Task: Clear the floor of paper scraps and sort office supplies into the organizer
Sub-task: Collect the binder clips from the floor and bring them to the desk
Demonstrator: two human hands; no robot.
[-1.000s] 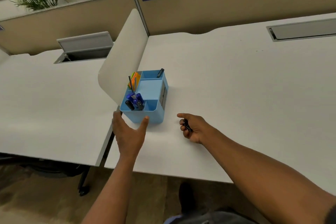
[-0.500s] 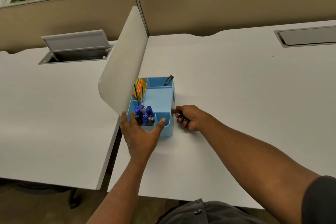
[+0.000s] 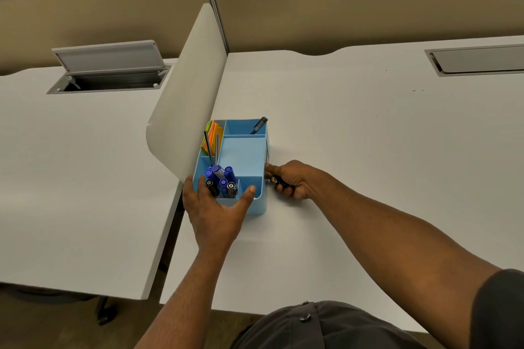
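Head view: at frame centre, the left hand braces the blue organizer on the white desk, thumb spread apart; the right hand grips small dark items beside it. Markers already sorted; those items remain.

Both arms reach forward. The left hand is spread wide, thumb out. The right hand is curled tight round something small and dark.
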